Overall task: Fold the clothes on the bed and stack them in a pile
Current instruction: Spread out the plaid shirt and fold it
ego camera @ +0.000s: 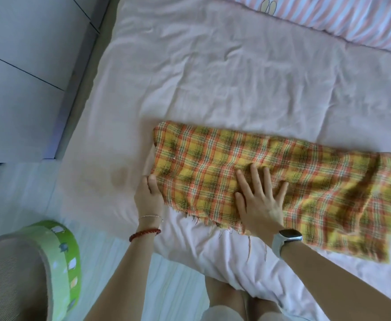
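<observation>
Plaid cloth [282, 179] lies long axis L–R on bed [213, 77]. Left hand [148, 200] pinches its left end; right hand [260, 200] flat, fingers spread, pressing mid-cloth.

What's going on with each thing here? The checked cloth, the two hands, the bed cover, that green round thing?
plaid cloth: lying flat on the bed, folded into a long strip, near edge frayed.
left hand: gripping the cloth's left edge.
right hand: fingers spread, pressing flat on the cloth.
pink sheet: spread out, wrinkled.
green round container: standing on the floor.
</observation>
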`<act>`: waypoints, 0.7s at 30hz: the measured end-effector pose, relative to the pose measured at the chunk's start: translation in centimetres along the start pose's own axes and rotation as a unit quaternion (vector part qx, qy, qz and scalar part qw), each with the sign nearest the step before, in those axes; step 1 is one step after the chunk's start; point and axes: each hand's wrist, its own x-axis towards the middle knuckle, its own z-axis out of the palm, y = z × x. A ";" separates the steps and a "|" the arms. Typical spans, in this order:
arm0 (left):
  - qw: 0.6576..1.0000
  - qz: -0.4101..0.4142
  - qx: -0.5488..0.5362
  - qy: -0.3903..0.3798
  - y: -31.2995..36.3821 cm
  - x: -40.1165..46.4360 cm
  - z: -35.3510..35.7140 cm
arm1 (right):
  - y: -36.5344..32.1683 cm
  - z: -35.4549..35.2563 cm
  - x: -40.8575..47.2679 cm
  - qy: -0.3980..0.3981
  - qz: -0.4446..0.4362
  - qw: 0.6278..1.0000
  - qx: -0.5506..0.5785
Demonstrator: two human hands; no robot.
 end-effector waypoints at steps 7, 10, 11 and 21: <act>0.991 0.091 0.099 0.012 -1.1 2.1 0.4 | 5.5 0.7 0.6 -0.024 0.010 0.999 -0.037; 0.984 0.046 0.169 -0.011 -1.7 1.9 0.6 | 6.1 0.2 0.6 -0.045 -0.016 0.999 -0.016; 0.984 0.022 0.179 -0.009 -1.3 1.6 0.6 | 6.3 -0.2 0.5 -0.049 -0.027 0.998 0.007; 0.941 0.252 0.224 -0.003 8.1 -7.5 7.5 | 14.7 -5.4 -3.2 0.261 0.057 0.936 0.229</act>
